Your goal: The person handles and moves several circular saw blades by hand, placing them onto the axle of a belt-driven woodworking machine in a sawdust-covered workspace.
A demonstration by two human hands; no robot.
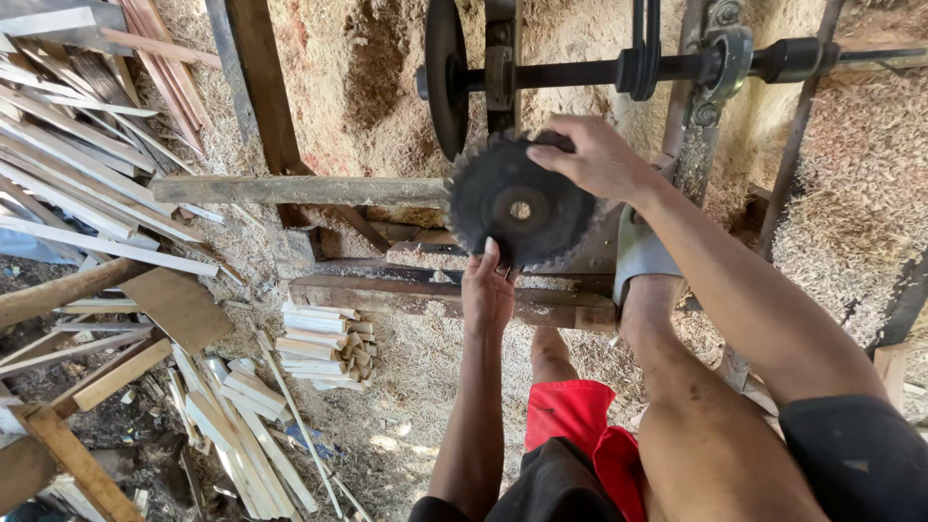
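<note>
Item: our right hand [597, 155], fingers curled over the top rim of a dark circular saw blade [522, 201], gripping it from above. Our left hand [488, 287], fingers extended upward, presses against the blade's lower rim; we cannot tell whether it clasps or merely steadies.

Item: the blade, toothed all round, centre hole open, held upright in the air in front of a horizontal black shaft [580, 70] that carries a dark disc [446, 72] and sits in a bearing [727, 58].

Item: below, rough timber frame beams [387, 290]; sawdust [387, 97] banked behind; a stack of cut slats [319, 343] and loose strips [87, 164] to the left.

Hazards, as we judge them: bare fingers lie on the teeth, so a slip or twist could cut them. The blade rests on two rim contacts only; loosening either could drop it toward our bare legs [677, 406]. Dust on the rim may reduce grip.
</note>
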